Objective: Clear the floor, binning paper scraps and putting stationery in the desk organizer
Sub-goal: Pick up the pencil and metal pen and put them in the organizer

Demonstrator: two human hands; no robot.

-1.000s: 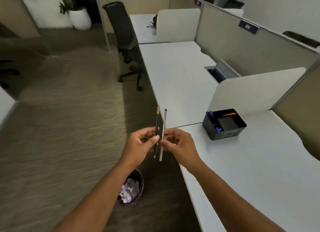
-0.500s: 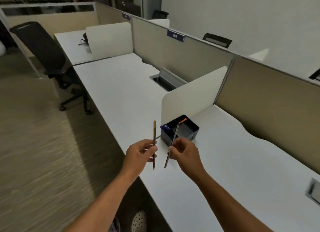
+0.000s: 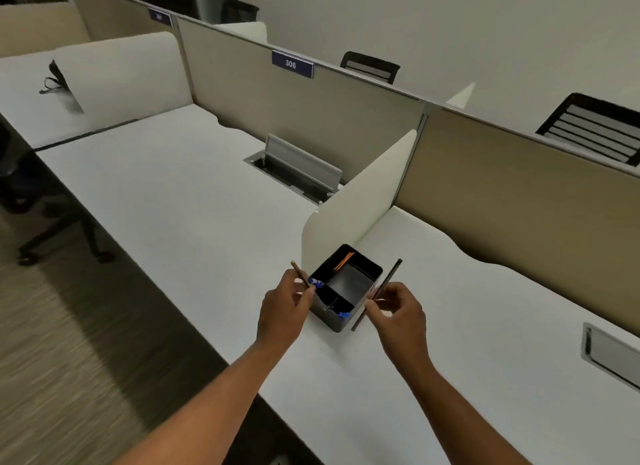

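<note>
A black desk organizer (image 3: 335,320) with several compartments stands on the white desk (image 3: 194,201), close against a cream divider panel. Blue items and an orange item lie inside it. My left hand (image 3: 282,308) pinches a thin pencil (image 3: 300,274) just left of the organizer, its tip tilted toward the box. My right hand (image 3: 398,308) grips a dark pen (image 3: 388,282) at the organizer's right wall, slanted up to the right. Both hands flank the box, almost touching it.
The cream divider panel (image 3: 360,208) rises right behind the organizer. An open cable hatch (image 3: 294,168) sits further back, another grommet (image 3: 609,355) at the right. A chair base (image 3: 59,236) stands on the carpet (image 3: 52,360) to the left. Beige partitions (image 3: 519,201) close off the desk's far side.
Both hands have moved forward and apart, from in front of the organizer to either side of it. The view has turned right and closer to the desk; the bin has dropped out of sight.
</note>
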